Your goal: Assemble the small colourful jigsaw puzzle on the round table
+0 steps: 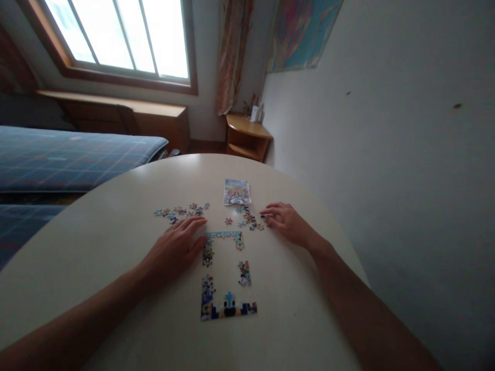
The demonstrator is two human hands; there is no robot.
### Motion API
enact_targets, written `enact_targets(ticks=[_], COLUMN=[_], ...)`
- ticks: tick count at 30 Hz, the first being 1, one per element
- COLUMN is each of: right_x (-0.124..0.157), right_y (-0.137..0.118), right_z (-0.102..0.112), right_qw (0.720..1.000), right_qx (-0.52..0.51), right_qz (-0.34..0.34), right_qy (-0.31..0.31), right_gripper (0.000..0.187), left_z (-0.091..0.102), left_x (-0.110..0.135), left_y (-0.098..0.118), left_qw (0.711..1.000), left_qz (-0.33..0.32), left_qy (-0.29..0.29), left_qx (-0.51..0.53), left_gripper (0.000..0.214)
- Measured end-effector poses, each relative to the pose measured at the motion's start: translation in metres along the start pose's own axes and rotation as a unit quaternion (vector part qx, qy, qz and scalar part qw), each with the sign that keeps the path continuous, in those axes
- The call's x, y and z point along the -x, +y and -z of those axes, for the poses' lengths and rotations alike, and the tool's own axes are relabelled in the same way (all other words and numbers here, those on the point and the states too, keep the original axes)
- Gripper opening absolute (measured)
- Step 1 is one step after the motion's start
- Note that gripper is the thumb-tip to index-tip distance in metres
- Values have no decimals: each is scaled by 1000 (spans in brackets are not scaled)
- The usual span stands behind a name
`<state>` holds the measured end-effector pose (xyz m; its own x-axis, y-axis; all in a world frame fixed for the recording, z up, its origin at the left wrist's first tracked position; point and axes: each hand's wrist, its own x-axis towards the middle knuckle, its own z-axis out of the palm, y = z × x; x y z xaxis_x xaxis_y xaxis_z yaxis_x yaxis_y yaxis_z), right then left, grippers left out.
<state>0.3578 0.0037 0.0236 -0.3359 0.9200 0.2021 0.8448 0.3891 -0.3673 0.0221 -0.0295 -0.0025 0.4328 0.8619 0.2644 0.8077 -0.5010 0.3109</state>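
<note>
Left pile (pixel 199 211): loose jigsaw pieces fanned out past the far left corner of the puzzle border (pixel 208 288), mostly one layer, I'd guess so each could be picked out by eye.
Left hand (pixel 181 239): lay low on the table (pixel 294 299) along the border's far left side, fingers stretched out and close together, gripping nothing I could see. Thumb tip was at or right beside that corner, maybe to steady it.
Puzzle border: my landmark here, a rectangle in sections with gaps down both sides. Looked like they were lined up roughly so the edges would match.
Lone piece (pixel 229 221): just past the border's far edge, apart from both piles.
Picture sheet (pixel 237 193): farther out beyond the border, probably put there to be easy to glance at.
Right pile (pixel 248 219): just beyond the border's far right corner, kinda bunched.
Right hand (pixel 286 222): out to the right of that same corner, fingers partly bent, tips at a small dark piece (pixel 263 216). Pinched or just touched? Honestly couldn't say.
</note>
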Motion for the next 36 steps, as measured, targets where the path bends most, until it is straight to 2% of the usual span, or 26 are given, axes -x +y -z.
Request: enact_targets(ticks=[5,9,13,17,25,30,32,36], right_x=[2,1,-1,-3,-6,-6,-4,1], right_y=[-7,-4,-3,-5,-5,0,7,24], right_z=[-5,-3,-6,-10,-14,-6,3,19], right_qw=[999,997,998,998,999,999,997,985], right_qx=[39,71,49,33,4,-9,-17,-23], right_qz=[4,-27,-39,-45,-42,-42,-64,-163], right_qy=[-31,-10,13,10,23,34,51,48], right_gripper=[29,25,25,28,20,18,18,23], left_z=[0,1,-1,-2,0,1,1,1], left_x=[0,0,1,1,1,0,0,0], left_y=[0,1,0,-1,0,2,2,1], left_qw=[1000,1000,1000,1000,1000,1000,1000,1000], left_qz=[3,1,5,3,-2,1,2,-1], left_qy=[-5,0,5,8,2,0,-3,0], left_qx=[-5,-5,-4,0,-5,-5,-5,-7], left_gripper=[46,46,43,42,42,43,43,43])
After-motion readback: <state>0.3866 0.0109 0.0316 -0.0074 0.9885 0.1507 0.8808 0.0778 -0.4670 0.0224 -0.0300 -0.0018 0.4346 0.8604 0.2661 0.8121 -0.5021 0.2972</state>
